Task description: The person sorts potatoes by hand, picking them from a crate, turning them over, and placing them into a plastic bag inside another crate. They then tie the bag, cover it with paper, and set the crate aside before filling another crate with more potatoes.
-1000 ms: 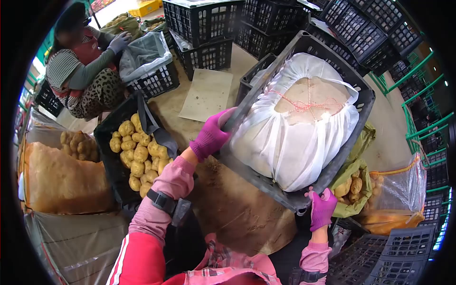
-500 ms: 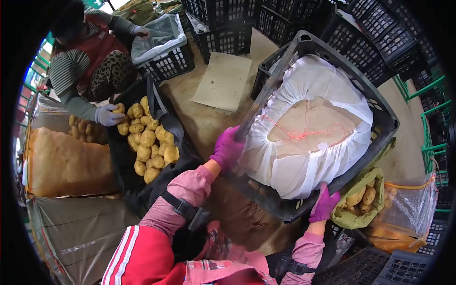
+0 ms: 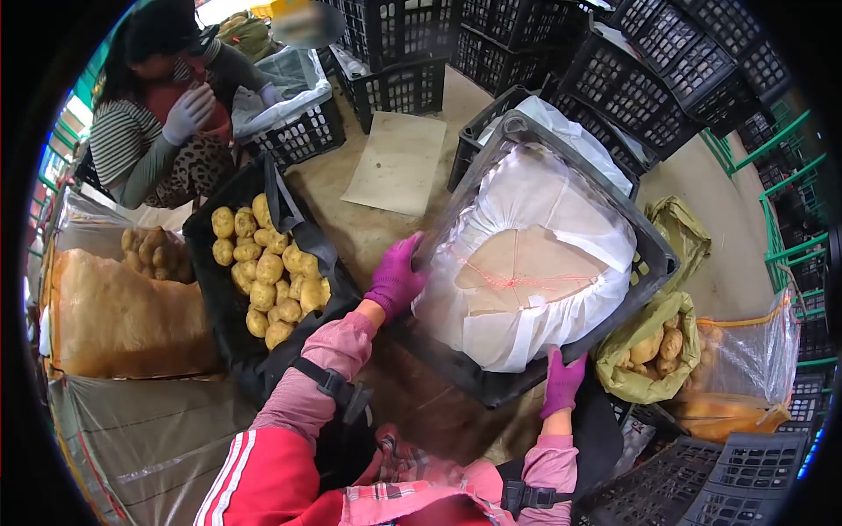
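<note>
A black plastic crate (image 3: 465,379) is held tilted in front of me. Its white cloth liner (image 3: 491,344) is gathered round a cardboard sheet (image 3: 495,259), with pink string (image 3: 510,282) tied across. My left hand (image 3: 396,277), in a purple glove, is closed on the crate's left side. On the near right edge, my right hand (image 3: 563,382) grips the rim; the fingers of both hands are partly hidden. Left of the crate, potatoes (image 3: 279,282) lie in a black-lined container (image 3: 230,309).
A co-worker (image 3: 158,114) sits at the upper left beside a lined crate (image 3: 303,131). Black crates (image 3: 526,61) are stacked behind. Another lined crate (image 3: 474,145) stands just beyond mine. A green sack (image 3: 614,373) of potatoes is at right; a cardboard sheet (image 3: 396,162) lies on the floor.
The held crate has moved left and slightly lower in view with both hands, revealing more of the lined crate behind it. The co-worker's gloved hand has left the potatoes and is raised.
</note>
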Demonstrator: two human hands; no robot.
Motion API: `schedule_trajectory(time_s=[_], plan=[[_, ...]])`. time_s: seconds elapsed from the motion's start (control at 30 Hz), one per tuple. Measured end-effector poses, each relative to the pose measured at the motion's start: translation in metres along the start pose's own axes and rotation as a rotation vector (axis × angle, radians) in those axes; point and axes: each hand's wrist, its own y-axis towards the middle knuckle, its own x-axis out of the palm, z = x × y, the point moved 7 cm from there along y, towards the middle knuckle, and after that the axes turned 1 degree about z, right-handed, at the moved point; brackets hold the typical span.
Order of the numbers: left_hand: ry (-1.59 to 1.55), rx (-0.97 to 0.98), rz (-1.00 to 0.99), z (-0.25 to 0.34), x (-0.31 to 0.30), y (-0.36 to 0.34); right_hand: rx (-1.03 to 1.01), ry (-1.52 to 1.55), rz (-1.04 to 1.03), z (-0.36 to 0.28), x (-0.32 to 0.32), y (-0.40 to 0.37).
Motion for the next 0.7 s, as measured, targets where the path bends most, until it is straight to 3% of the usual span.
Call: schedule_trajectory(time_s=[0.03, 0.13, 0.23, 0.3, 0.47, 0.7], plan=[[-0.128, 0.0, -0.011, 0.005, 0.004, 0.016, -0.067, -0.033, 0.029, -0.008, -0.001, 0.009], [-0.371, -0.106, -0.053, 0.016, 0.02, 0.034, 0.211, 0.24, -0.111, -0.039, 0.0, 0.036], [-0.276, -0.276, -0.068, 0.025, 0.019, 0.035, 0.277, -0.17, -0.021, -0.001, 0.004, 0.051], [-0.29, -0.293, -0.091, 0.027, 0.018, 0.031, 0.339, 0.164, -0.1, 0.005, 0.013, 0.048], [-0.234, -0.364, -0.015, 0.027, 0.005, -0.01, 0.248, -0.001, -0.1, -0.016, 0.005, 0.047], [-0.294, -0.383, 0.026, 0.025, -0.018, -0.074, 0.168, 0.157, -0.137, -0.005, -0.009, 0.021]])
